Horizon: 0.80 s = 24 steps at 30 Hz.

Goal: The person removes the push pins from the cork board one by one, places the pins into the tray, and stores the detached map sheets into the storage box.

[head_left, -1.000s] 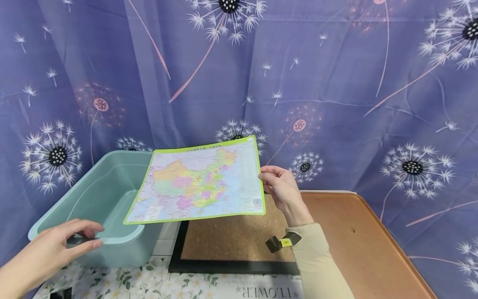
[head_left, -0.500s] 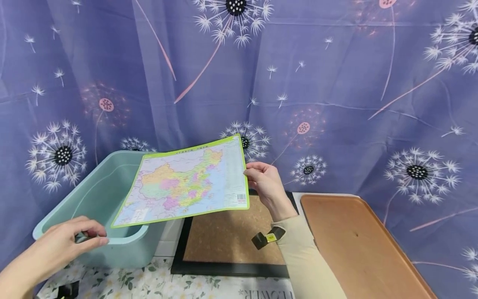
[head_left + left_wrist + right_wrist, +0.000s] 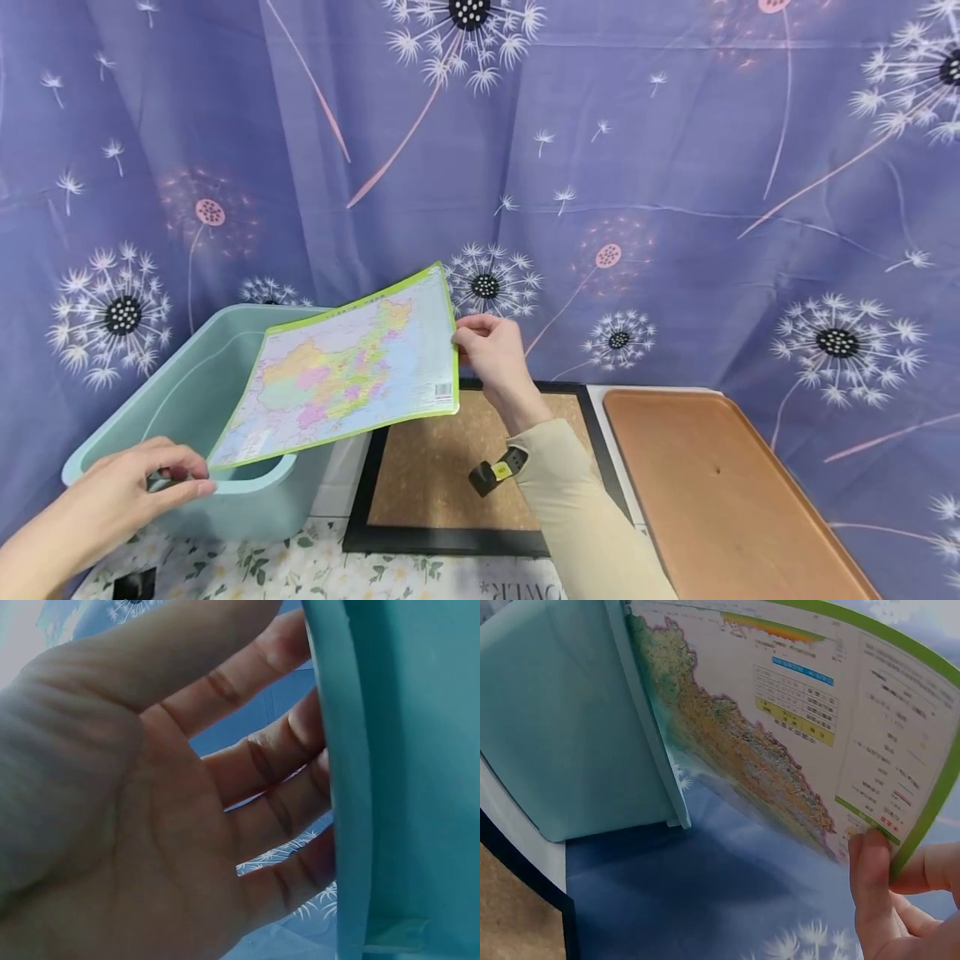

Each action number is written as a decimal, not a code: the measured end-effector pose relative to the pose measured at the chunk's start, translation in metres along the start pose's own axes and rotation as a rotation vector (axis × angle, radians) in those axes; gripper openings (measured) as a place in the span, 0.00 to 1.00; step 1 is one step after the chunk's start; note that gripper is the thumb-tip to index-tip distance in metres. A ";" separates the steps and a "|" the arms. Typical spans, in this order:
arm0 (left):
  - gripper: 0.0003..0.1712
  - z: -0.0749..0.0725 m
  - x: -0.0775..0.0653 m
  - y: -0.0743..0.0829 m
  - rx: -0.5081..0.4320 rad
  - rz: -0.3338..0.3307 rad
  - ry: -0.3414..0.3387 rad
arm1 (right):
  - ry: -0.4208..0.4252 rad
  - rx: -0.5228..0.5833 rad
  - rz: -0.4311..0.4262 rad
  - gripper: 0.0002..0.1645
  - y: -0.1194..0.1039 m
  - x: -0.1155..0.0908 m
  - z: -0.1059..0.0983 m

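My right hand [image 3: 501, 364] pinches the right edge of a thin map sheet [image 3: 341, 367] with a green border. Its printed map of China faces up. The sheet slopes down to the left, and its left part lies over a teal plastic tub [image 3: 243, 504]. In the right wrist view, the map sheet's [image 3: 742, 727] other side shows a terrain map, and thumb and fingers hold its corner. My left hand [image 3: 138, 483] grips the tub's front rim, close to the sheet's lower left corner. The left wrist view hides the fingertips behind the rim [image 3: 349, 787].
A black-framed cork board [image 3: 442, 475] lies to the right of the tub, under my right arm. Farther right is a brown tray [image 3: 705, 475]. A flower-print cover [image 3: 300, 567] lies on the table. A purple dandelion curtain [image 3: 660, 167] hangs behind.
My right hand has moved left with the map sheet, which now tilts more and reaches farther over the tub. The left hand has stayed at the tub's rim.
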<state>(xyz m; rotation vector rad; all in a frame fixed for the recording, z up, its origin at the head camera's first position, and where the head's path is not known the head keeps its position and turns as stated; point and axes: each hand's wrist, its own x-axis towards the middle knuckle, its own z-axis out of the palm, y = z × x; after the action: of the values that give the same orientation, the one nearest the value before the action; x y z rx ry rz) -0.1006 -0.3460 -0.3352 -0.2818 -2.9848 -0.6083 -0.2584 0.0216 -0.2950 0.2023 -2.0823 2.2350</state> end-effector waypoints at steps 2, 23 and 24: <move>0.04 0.000 0.000 0.000 0.005 -0.012 -0.012 | 0.013 -0.028 -0.023 0.08 -0.002 0.000 0.008; 0.04 0.000 -0.001 0.000 0.017 0.000 0.020 | 0.151 -0.454 -0.126 0.04 -0.002 0.002 0.061; 0.04 0.000 -0.001 0.000 0.019 0.002 0.024 | 0.167 -0.473 -0.129 0.04 -0.001 0.003 0.064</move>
<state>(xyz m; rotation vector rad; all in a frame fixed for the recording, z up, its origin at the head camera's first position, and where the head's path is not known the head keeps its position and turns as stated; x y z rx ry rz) -0.0995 -0.3461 -0.3353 -0.2735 -2.9655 -0.5793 -0.2586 -0.0417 -0.2894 0.1078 -2.3469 1.5718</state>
